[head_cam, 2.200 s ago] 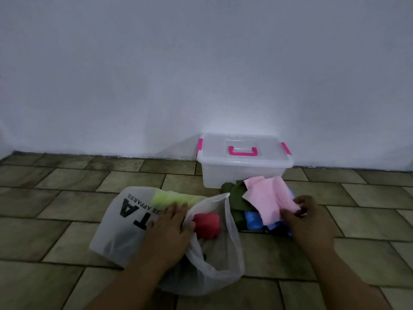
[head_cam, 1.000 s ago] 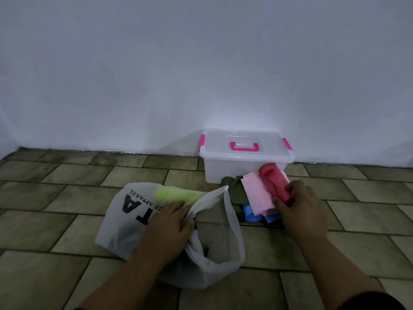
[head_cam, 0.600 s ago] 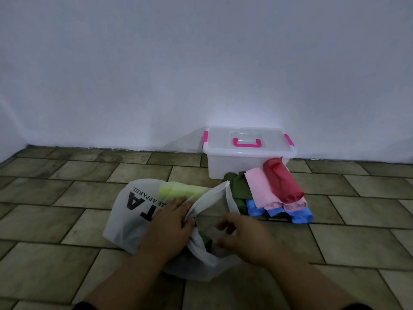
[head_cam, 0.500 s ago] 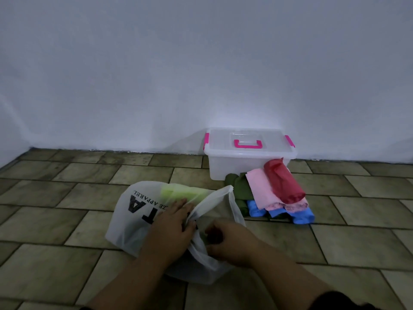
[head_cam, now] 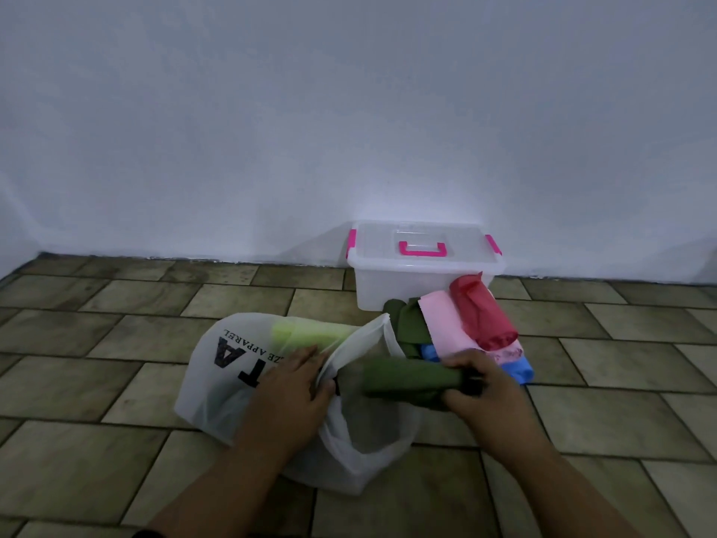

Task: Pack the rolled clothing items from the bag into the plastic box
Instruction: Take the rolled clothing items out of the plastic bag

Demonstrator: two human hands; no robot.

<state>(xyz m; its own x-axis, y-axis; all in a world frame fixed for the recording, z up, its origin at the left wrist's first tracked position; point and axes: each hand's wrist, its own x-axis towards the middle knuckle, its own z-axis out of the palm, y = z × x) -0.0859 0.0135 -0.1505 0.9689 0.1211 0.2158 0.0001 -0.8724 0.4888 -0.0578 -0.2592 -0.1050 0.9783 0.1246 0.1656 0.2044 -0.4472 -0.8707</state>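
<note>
And we're right on the grip: the right hand (head_cam: 479, 386) is wrapped around the right end of a dark green roll (head_cam: 407, 380), fingers curled over the top, thumb underneath. The roll lies crosswise at the mouth of the bag (head_cam: 240, 382), its left end just over the bag's rim. At nine o'clock from the roll, the left hand (head_cam: 291, 386) lies flat on top of the bag beside the opening, fingers stretched out toward eleven o'clock; whether the thumb is pinching the rim, we can't tell.

Inside the white, translucent bag we make out a lime-yellow roll (head_cam: 310, 332) showing through the plastic at twelve o'clock from the left hand. Black lettering runs across the bag's side.

At one o'clock from the right hand sits a pile on the floor: a red roll (head_cam: 481, 314) on top of a pink piece (head_cam: 446, 328), a darker green garment (head_cam: 407, 324) on the left, and blue fabric (head_cam: 516, 366) poking out underneath.

Beyond the pile, at twelve o'clock, stands the plastic box (head_cam: 411, 285) against the white wall (head_cam: 349, 110), its clear lid (head_cam: 372, 246) on, with a pink handle (head_cam: 423, 249) and pink side clips. The red roll's far end touches the box front. Everything sits on the tiled floor (head_cam: 116, 363).
</note>
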